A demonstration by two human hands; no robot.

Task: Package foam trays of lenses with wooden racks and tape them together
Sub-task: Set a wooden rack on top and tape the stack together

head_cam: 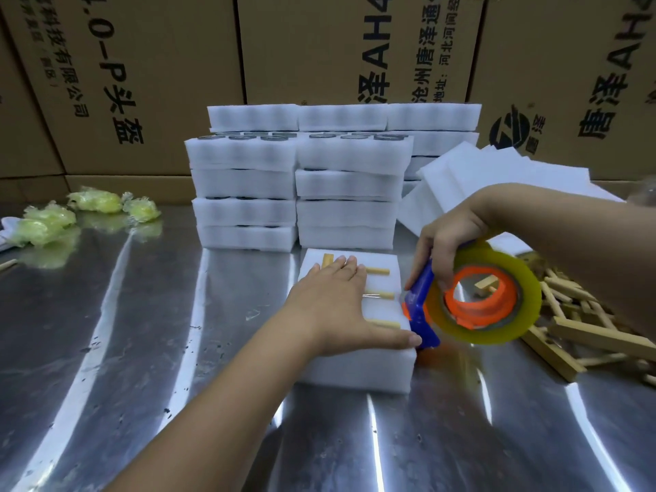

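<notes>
Head view: the work item is the foam bundle [355, 367]. It lies on the steel table [142, 332], near you and just right of centre. A wooden rack [381, 295] sits on its top face, with three slats showing past your fingers.

**Hand positions**
- Your left hand [333, 303] lies flat on the rack and foam. The fingers are straight and close together, and the thumb is stretched along the near right edge. It presses down and grips nothing.
- Your right hand [451, 236] has its fingers curled round the handle of the tape dispenser [422, 314]. The blue head of the dispenser is at the right edge of the bundle, and the tape roll [529, 300] hangs out to the right.

**Status of this bundle**
- Foam and rack are assembled.
- Judge the taping to be at its start. A faint glint crosses the middle slat and may be clear tape, but this cannot be confirmed from this view.
- The near side face of the foam shows no tape.

**Work outstanding**
- Just beyond the bundle stand stacked foam trays [294, 193]. Dark lenses [245, 137] show in the top openings. None of these trays shows a rack or tape, so treat them as the bulk of the job.
- Loose foam sheets [497, 172] lean at far right.
- A pile of spare racks [585, 335] lies on the table at right, within reach.
- No finished, taped bundle is visible anywhere on the table.
</notes>
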